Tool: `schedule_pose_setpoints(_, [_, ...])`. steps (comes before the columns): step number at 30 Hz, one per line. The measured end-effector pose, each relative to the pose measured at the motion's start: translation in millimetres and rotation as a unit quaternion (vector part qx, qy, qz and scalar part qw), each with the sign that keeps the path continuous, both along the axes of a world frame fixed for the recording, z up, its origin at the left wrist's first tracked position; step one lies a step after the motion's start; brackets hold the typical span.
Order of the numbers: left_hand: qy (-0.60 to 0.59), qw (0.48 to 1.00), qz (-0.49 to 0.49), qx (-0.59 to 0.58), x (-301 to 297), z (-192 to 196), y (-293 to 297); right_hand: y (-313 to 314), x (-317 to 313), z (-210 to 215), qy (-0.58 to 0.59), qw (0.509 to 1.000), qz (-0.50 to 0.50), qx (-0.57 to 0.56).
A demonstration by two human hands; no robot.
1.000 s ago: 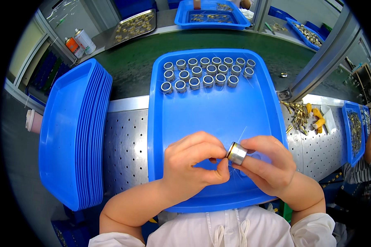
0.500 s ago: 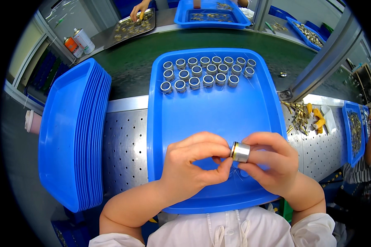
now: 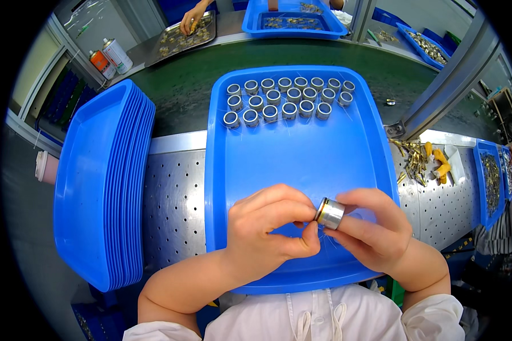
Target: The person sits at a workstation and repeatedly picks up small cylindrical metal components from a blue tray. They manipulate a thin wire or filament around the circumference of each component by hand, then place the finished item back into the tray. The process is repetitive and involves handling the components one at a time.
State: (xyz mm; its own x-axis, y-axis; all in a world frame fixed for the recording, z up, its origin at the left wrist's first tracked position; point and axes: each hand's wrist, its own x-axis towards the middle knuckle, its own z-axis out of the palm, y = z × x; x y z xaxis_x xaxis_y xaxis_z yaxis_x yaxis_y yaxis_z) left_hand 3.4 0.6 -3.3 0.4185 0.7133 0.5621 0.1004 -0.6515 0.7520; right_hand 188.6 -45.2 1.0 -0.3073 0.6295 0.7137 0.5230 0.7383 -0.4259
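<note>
Desk [image 3: 176, 187] near: perforated grey metal top w/ a dark green belt [image 3: 182, 85] running left-right beyond it. Left: stack of blue trays [image 3: 96, 187] on edge; far left, two spray cans [image 3: 111, 57] by a grey wall. Right: slanted grey metal post [image 3: 455, 74], more blue bins [image 3: 489, 182] w/ small parts; bright, even light.

Stacked blue trays [image 3: 99, 187] left; spray cans [image 3: 111, 57]; possibly brass fittings [image 3: 418, 159] right.
</note>
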Motion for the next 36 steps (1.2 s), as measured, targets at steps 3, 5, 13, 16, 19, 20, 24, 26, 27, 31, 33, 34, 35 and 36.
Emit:
schedule_pose_setpoints(3, [-0.029, 0.996, -0.026, -0.081, 0.6, 1.9, 0.7, 1.4, 4.4, 1.6, -0.02, 1.0, 0.003, 0.002])
schedule_pose_setpoints(5, [-0.083, 0.978, -0.054, -0.185, 1.5, -2.9, 1.6, 1.6, 5.8, 1.7, -0.034, 0.999, 0.006, 0.005])
schedule_pose_setpoints(13, [-0.035, 0.992, -0.047, -0.11, -0.4, -2.9, 3.8, 0.3, 0.4, 2.5, 0.063, 0.993, 0.008, -0.103])
schedule_pose_setpoints(16, [-0.012, 0.997, -0.023, -0.07, 0.6, -0.6, 2.1, 0.1, 1.1, -0.1, 0.032, 0.998, 0.002, -0.059])
schedule_pose_setpoints(19, [0.008, 1.0, -0.001, -0.029, 1.5, 0.2, 1.6, -0.8, 1.4, 1.1, -0.011, 0.999, -0.006, -0.03])
schedule_pose_setpoints(20, [0.016, 1.0, 0.007, -0.012, 1.8, 0.2, 1.6, -1.2, 0.9, 0.6, -0.012, 1.0, -0.006, -0.022])
schedule_pose_setpoints(24, [0.009, 0.999, 0.02, 0.031, 2.3, -1.6, 1.2, -2.5, -1.3, -1.7, -0.005, 1.0, -0.004, -0.018])
schedule_pose_setpoints(26, [0.0, 0.998, 0.026, 0.048, 2.4, -3.4, 0.6, -2.8, -2.3, -0.3, 0.03, 0.998, -0.002, -0.055])
schedule_pose_setpoints(27, [-0.005, 0.998, 0.029, 0.06, 2.6, -3.6, 0.8, -2.7, -3.3, 2.0, 0.061, 0.994, 0.0, -0.088])
schedule_pose_setpoints(31, [-0.005, 0.997, 0.023, 0.076, 4.1, -2.9, 3.2, -1.4, 2.2, -0.4, 0.103, 0.981, 0.002, -0.167])
schedule_pose_setpoints(33, [-0.008, 1.0, 0.004, 0.024, 4.1, -2.5, 3.5, -0.9, 2.5, 0.0, 0.08, 0.988, -0.009, -0.13])
schedule_pose_setpoints(34, [-0.017, 0.999, -0.012, -0.026, 2.8, -3.2, 3.9, -0.5, 2.5, 0.3, 0.069, 0.991, -0.015, -0.111])
schedule_pose_setpoints(35, [-0.026, 0.996, -0.026, -0.076, 1.0, -3.7, 3.8, -0.2, 2.1, 0.2, 0.062, 0.993, -0.018, -0.096])
schedule_pose_setpoints(36, [-0.032, 0.991, -0.042, -0.119, -0.6, -3.5, 3.3, 0.2, 1.8, 0.3, 0.055, 0.995, -0.02, -0.081])
